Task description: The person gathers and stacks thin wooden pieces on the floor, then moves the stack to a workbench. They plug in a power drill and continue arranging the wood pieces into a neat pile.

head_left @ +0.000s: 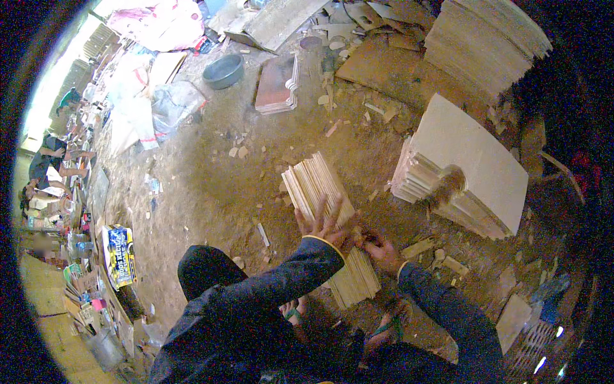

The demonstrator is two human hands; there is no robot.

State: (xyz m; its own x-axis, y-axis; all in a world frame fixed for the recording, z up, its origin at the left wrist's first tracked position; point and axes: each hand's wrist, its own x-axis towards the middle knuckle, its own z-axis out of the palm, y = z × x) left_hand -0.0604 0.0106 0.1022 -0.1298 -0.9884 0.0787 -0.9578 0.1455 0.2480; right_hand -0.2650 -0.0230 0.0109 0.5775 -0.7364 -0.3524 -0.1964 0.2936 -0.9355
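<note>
On the ground before my feet lies a long bundle of thin pale wooden boards (pixel 318 184), stacked on edge and slanting from upper left to lower right. My left hand (pixel 322 225) lies across its middle with the fingers spread. Close beside it, my right hand (pixel 382 251) is at the bundle's right side, its fingers curled and pinched together. What those fingers hold, if anything, is too small to make out. Both hands hide the middle of the bundle.
To the right stands a stack of cut boards (pixel 470 160), with a taller stack (pixel 486 45) behind. Farther off are reddish-brown boards (pixel 275 86) and a grey basin (pixel 224 72). A printed box (pixel 119 256) sits left. Wood scraps (pixel 455 265) litter the dirt floor. Another person (pixel 48 157) is far left.
</note>
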